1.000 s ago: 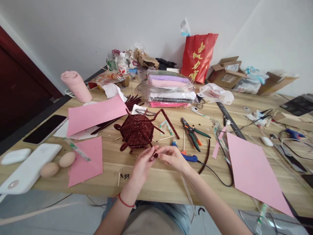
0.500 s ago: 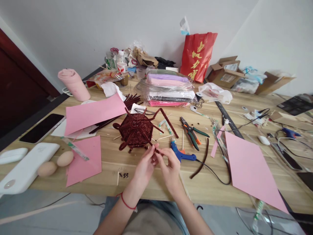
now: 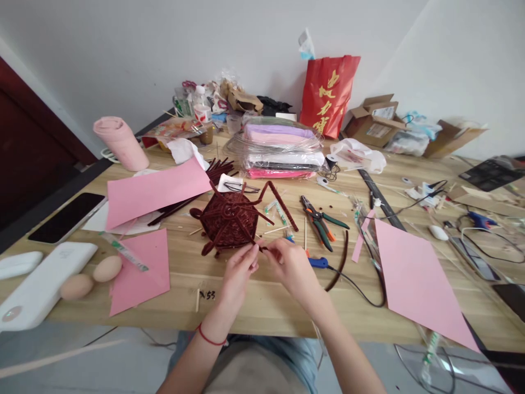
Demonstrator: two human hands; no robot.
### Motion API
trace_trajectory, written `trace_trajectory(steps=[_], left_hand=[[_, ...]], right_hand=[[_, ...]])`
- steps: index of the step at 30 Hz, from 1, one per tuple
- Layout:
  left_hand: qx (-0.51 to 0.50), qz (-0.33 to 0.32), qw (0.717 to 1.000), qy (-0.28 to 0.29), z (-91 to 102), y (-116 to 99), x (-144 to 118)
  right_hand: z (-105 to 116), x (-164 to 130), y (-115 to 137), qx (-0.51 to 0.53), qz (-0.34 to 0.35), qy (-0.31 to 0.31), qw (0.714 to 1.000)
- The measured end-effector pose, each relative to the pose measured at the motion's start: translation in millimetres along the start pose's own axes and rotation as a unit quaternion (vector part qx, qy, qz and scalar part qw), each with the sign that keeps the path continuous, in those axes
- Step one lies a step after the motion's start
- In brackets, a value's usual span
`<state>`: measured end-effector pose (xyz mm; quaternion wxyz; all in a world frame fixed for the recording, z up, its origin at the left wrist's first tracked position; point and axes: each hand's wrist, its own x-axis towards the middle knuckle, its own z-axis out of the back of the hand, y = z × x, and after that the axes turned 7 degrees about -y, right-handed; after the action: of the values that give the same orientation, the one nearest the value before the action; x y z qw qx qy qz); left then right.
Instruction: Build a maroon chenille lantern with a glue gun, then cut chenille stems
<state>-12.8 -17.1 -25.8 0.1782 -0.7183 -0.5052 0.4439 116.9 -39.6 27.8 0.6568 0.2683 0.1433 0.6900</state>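
A dark red woven piece [image 3: 228, 220] made of fuzzy pipe cleaners stands on the table, with loops and loose ends sticking out around it. My left hand [image 3: 241, 269] pinches one of its pipe cleaner ends at the near right side. Close beside it, my right hand [image 3: 289, 268] is closed on the tip of that same pipe cleaner. A bent length [image 3: 279, 203] rises from the piece's right side. The blue glue gun [image 3: 318, 262] lies partly hidden behind my right hand. Pliers [image 3: 319, 221] with green and orange handles rest farther right.
Pink sheets [image 3: 418, 284] lie at right and left. Two eggs [image 3: 107, 268] sit beside a white power bank [image 3: 49, 284] and a phone [image 3: 65, 218]. Bagged pipe cleaners [image 3: 283, 148] and a red bag [image 3: 328, 98] stand at the back. A glue gun cord [image 3: 356, 284] curves at right.
My right hand has turned and shifted slightly right, away from my left hand, and now covers more of the glue gun. The view has drifted slightly.
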Motion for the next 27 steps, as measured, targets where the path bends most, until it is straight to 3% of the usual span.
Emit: trace_trajectory(steps=[3, 6, 10, 15, 17, 19, 20, 22, 24, 27], left_hand=[[0.017, -0.016, 1.0, -0.004, -0.8, 1.0, 2.6], [0.025, -0.02, 0.999, -0.01, -1.9, 6.0, 4.5], [0.014, -0.016, 1.0, -0.015, -4.3, 11.2, 2.9], [-0.034, 0.01, 0.999, -0.004, -6.1, 5.9, 2.0], [-0.058, 0.026, 0.998, 0.002, -6.0, 3.2, 4.0], [-0.08, 0.045, 0.996, 0.01, -5.8, 2.1, 6.2], [-0.089, 0.054, 0.994, 0.015, -5.9, 2.3, 6.9], [-0.105, 0.069, 0.992, 0.025, -6.5, 3.6, 7.4], [-0.115, 0.077, 0.99, 0.03, -7.4, 5.2, 6.9], [-0.119, 0.072, 0.99, 0.026, -7.8, 6.1, 5.7]], right_hand=[[17.6, 15.2, 18.4, -0.149, 0.013, 0.116, 0.982], [24.5, 26.4, 34.9, -0.206, 0.02, 0.173, 0.963], [21.8, 31.0, 40.7, -0.196, 0.007, 0.156, 0.968], [17.1, 24.4, 24.9, -0.153, -0.018, 0.094, 0.984], [9.6, 18.1, 15.3, -0.093, -0.028, 0.051, 0.994], [-5.3, 10.3, 7.2, 0.06, -0.047, -0.037, 0.996], [-15.3, 6.3, 4.4, 0.167, -0.064, -0.097, 0.979], [-37.4, -0.7, 2.1, 0.341, -0.11, -0.194, 0.913], [-56.8, -5.3, 2.8, 0.425, -0.145, -0.218, 0.866], [-67.8, -7.1, 3.3, 0.437, -0.155, -0.213, 0.86]])
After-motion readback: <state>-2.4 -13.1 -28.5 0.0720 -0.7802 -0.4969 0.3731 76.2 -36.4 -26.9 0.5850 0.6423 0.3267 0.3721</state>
